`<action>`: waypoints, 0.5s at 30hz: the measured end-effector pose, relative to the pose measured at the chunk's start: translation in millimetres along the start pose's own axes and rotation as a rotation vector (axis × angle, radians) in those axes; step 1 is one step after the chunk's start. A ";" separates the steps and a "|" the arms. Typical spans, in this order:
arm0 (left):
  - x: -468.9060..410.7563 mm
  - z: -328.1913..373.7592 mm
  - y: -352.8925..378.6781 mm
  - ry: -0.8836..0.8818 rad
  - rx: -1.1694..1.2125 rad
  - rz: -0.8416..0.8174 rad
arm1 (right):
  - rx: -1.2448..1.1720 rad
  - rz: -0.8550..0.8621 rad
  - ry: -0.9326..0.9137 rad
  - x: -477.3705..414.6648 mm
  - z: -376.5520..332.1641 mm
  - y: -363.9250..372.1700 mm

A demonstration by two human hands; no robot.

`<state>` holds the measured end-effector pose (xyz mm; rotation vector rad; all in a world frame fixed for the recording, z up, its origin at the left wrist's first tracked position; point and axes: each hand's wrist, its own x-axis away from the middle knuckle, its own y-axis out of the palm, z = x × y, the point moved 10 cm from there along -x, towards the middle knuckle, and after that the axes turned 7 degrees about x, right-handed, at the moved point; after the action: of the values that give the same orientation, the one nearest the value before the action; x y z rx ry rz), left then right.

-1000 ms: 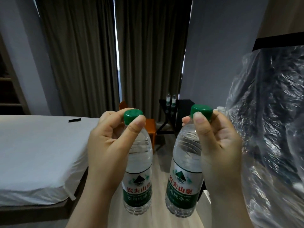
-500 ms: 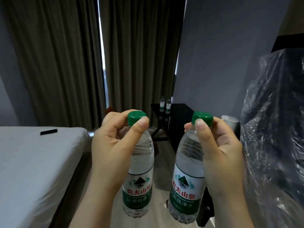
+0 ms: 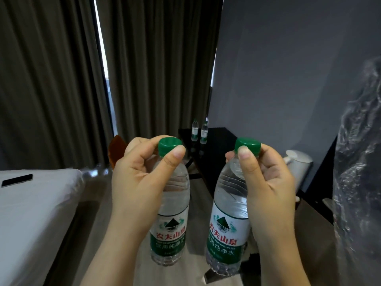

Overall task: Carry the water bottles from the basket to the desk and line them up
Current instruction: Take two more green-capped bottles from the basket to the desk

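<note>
As the left hand (image 3: 140, 182) and right hand (image 3: 268, 182) pinch near the top, the left bottle (image 3: 173, 205) and right bottle (image 3: 226, 226) hang almost upright for carrying. Both are well short of the tabletop (image 3: 220, 141)

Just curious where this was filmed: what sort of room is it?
Probably a hotel bedroom: a bed with white sheets, floor-length dark curtains, and a small dark desk by the wall where two water bottles stand.

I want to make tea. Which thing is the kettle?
Look at the dark desk along the right wall. The kettle stands on it, just past the right hand. It is the only white thing there; the two far bottles are clear with green labels.
</note>
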<state>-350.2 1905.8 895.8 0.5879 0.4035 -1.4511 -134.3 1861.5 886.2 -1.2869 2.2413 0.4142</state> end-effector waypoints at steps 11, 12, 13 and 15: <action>-132.4 -96.7 71.2 0.028 0.004 0.026 | -0.031 -0.001 -0.052 -156.9 90.6 24.5; -140.9 -107.0 75.4 0.023 0.007 0.023 | -0.032 -0.006 -0.049 -165.7 99.7 28.0; -149.8 -117.0 78.7 0.020 0.012 0.023 | -0.037 -0.012 -0.046 -174.4 108.7 32.4; -168.9 -137.5 83.8 0.014 0.020 0.025 | -0.042 -0.018 -0.038 -192.0 127.3 42.4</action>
<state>-270.1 2125.0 896.8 0.6172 0.3918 -1.4292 -55.2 2081.9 892.4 -1.3090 2.1987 0.4772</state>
